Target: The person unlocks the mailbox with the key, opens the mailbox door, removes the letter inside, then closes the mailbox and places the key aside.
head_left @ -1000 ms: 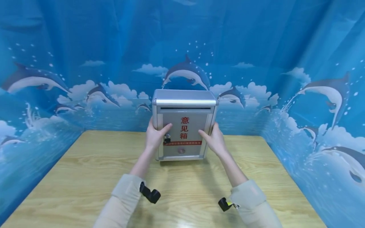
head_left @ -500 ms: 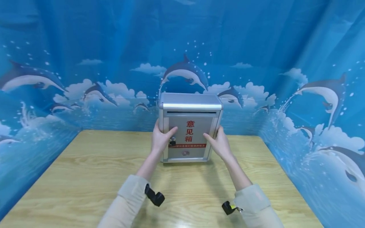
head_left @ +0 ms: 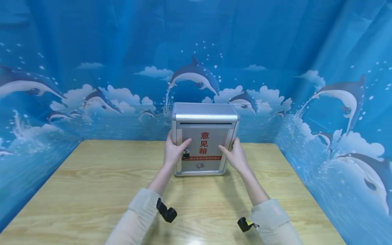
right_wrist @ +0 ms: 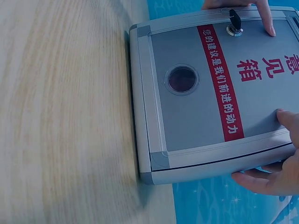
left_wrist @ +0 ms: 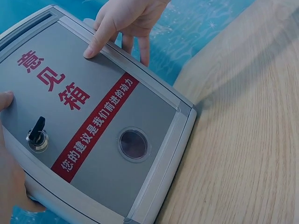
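Observation:
A silver metal suggestion box [head_left: 211, 136] stands upright toward the back of the table, with red Chinese lettering, a red band and a slot near its top. My left hand [head_left: 174, 149] grips its left side, thumb on the front panel close to a lock with a black-headed key [left_wrist: 37, 130]. On the opposite side my right hand [head_left: 235, 153] holds the box, thumb on the front and fingers around the side edge. Below the red band sits a round dark window [right_wrist: 181, 79]. The box's bottom edge is right at the tabletop in both wrist views.
The wood-grain table [head_left: 122, 190] extends in front of the box and to both sides. A blue curtain [head_left: 122, 51] printed with dolphins and clouds encloses the back and sides. Each sleeve cuff carries a small black camera [head_left: 167, 213].
Over the last second the box, held in both hands, has shifted a little to the right and down onto the table. In the last half second it has hardly moved.

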`<state>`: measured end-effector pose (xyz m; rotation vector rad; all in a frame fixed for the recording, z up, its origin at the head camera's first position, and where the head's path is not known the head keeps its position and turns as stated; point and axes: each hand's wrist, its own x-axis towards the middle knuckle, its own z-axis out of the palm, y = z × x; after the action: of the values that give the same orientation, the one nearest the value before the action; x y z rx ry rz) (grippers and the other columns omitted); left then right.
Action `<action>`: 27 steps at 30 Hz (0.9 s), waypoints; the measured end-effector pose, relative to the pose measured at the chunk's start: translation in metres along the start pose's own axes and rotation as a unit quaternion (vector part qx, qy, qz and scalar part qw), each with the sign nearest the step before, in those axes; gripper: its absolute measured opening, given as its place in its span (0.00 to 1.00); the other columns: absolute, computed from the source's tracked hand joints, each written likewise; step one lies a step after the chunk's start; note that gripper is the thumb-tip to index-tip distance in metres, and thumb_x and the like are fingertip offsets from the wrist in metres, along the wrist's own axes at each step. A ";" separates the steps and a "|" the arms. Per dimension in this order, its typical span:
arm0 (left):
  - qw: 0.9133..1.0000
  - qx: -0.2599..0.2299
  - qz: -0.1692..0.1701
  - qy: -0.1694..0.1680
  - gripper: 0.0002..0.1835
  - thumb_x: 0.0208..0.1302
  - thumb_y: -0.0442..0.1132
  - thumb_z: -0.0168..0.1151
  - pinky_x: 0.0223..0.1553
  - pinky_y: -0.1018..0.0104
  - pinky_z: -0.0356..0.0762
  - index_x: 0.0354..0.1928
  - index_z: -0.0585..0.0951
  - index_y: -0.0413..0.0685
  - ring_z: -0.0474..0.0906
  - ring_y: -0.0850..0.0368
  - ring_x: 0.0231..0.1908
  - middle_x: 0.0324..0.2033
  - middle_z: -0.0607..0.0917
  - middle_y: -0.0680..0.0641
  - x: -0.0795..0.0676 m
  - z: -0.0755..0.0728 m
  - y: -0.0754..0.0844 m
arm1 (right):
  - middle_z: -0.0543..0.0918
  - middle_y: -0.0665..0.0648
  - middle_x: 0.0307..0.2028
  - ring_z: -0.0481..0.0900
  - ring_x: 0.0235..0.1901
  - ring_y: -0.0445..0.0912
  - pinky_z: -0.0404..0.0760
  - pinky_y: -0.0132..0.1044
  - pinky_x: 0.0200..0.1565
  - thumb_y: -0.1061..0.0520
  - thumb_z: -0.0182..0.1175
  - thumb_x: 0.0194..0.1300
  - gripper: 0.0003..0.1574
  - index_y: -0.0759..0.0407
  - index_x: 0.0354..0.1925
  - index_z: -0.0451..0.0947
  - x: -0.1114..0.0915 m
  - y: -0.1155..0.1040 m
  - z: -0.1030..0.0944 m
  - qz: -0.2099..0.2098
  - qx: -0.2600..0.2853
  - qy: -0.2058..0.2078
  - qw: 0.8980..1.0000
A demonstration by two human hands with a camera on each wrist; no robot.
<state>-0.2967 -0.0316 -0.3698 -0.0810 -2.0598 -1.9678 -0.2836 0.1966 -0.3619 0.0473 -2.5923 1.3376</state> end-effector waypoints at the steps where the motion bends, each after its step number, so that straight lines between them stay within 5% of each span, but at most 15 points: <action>1: 1.000 0.002 0.001 0.001 0.48 0.49 0.49 0.70 0.60 0.44 0.58 0.70 0.54 0.51 0.62 0.45 0.62 0.63 0.65 0.44 0.000 0.000 -0.001 | 0.63 0.73 0.60 0.64 0.60 0.63 0.64 0.53 0.59 0.48 0.60 0.62 0.46 0.70 0.65 0.49 0.000 0.001 0.001 0.000 0.001 -0.001 1.000; 17: 1.000 0.010 0.005 -0.009 0.48 0.50 0.50 0.70 0.60 0.44 0.58 0.70 0.54 0.52 0.62 0.46 0.61 0.63 0.65 0.44 0.000 -0.003 -0.008 | 0.61 0.71 0.62 0.62 0.61 0.62 0.62 0.53 0.60 0.48 0.59 0.62 0.47 0.68 0.66 0.47 -0.005 0.005 0.006 -0.003 0.022 0.002 1.000; 27: 0.999 0.034 -0.013 -0.013 0.49 0.52 0.56 0.66 0.60 0.48 0.60 0.69 0.53 0.43 0.59 0.44 0.62 0.63 0.59 0.40 0.002 -0.008 -0.004 | 0.65 0.70 0.59 0.66 0.58 0.62 0.65 0.54 0.57 0.46 0.59 0.62 0.46 0.68 0.65 0.50 -0.005 0.010 0.004 -0.023 -0.002 0.014 1.000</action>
<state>-0.2987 -0.0396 -0.3730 -0.0660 -2.1524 -1.9186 -0.2811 0.1995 -0.3731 0.0859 -2.5547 1.3078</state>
